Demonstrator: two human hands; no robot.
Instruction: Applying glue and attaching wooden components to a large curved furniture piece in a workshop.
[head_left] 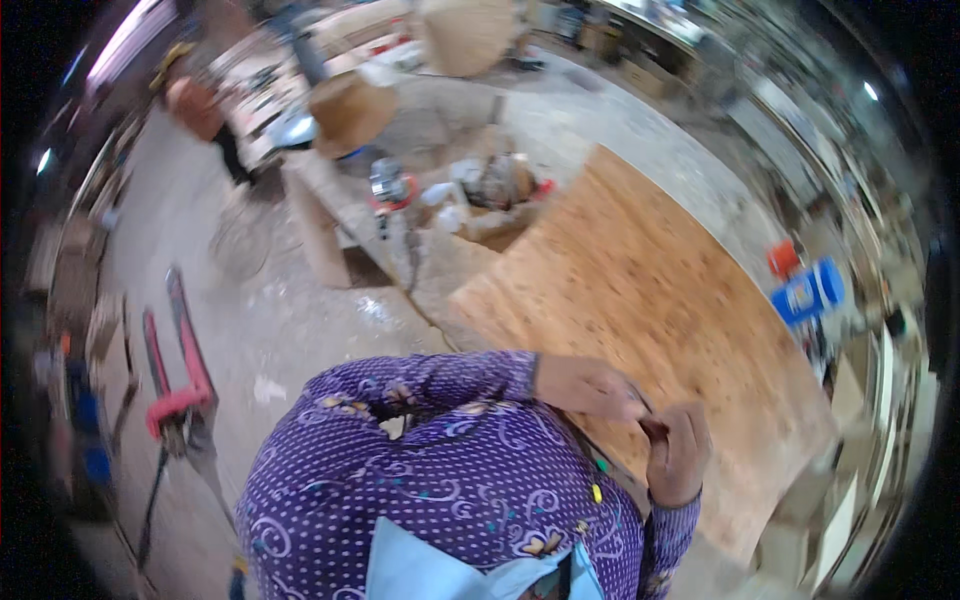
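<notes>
My left hand (592,388) reaches across from the left in a purple patterned sleeve. My right hand (679,456) comes up from below, and the two meet at the fingertips. Both look closed around a small, thin dark thing (653,428), too blurred to name. Beneath and beyond them lies a large wood-grain panel (640,270) with dark knots, its near edge close to my body. Where the fingers meet, the pinch is partly hidden.
Beyond the panel, a table (335,205) carries a metal-and-red power tool (390,185) and a box of odds and ends (495,190). A blue container (808,292) stands at the right. A red pallet jack (183,385) is on the floor at left; another person (200,110) stands far left.
</notes>
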